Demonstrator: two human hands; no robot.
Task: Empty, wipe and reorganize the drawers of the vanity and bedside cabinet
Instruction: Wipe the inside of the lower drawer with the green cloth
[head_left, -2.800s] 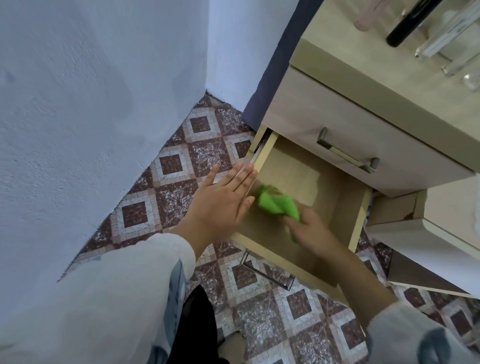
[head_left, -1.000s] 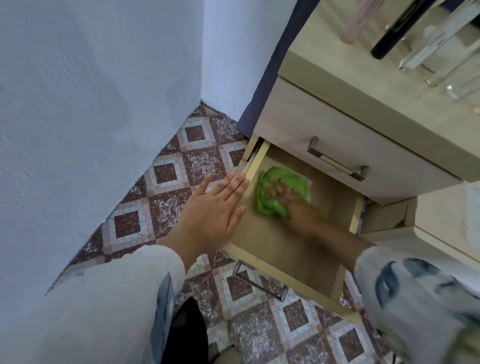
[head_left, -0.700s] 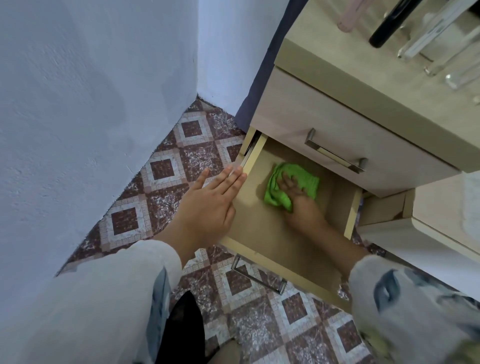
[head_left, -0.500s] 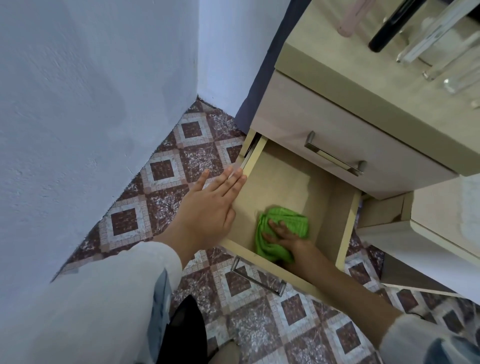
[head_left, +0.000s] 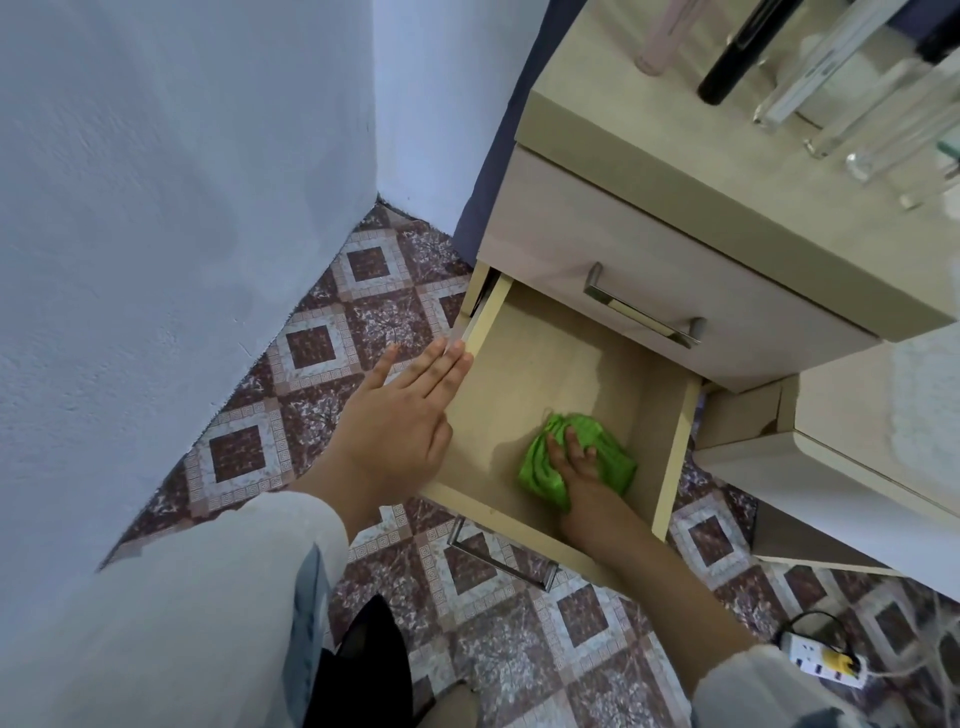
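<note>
The bedside cabinet's lower drawer (head_left: 524, 374) is pulled out over the tiled floor, with nothing in it but a crumpled green cloth (head_left: 543, 470). My right hand (head_left: 584, 483) reaches in from the front and presses the cloth on the drawer floor near the front right corner, fingers spread on top of it. My left hand (head_left: 400, 421) lies flat against the outside of the drawer's left wall, fingers straight and their tips at its top edge. The upper drawer (head_left: 561, 228) is closed.
Several bottles and tubes (head_left: 737, 52) stand on the cabinet top (head_left: 727, 171). A blue wall runs close on the left. A white power strip (head_left: 826, 665) with its cable lies on the floor at the lower right. A white furniture edge (head_left: 831, 483) juts out right of the drawer.
My right hand has slid the green cloth from the back of the drawer to the front, then a little to the right. My left hand has stayed on the drawer's side.
</note>
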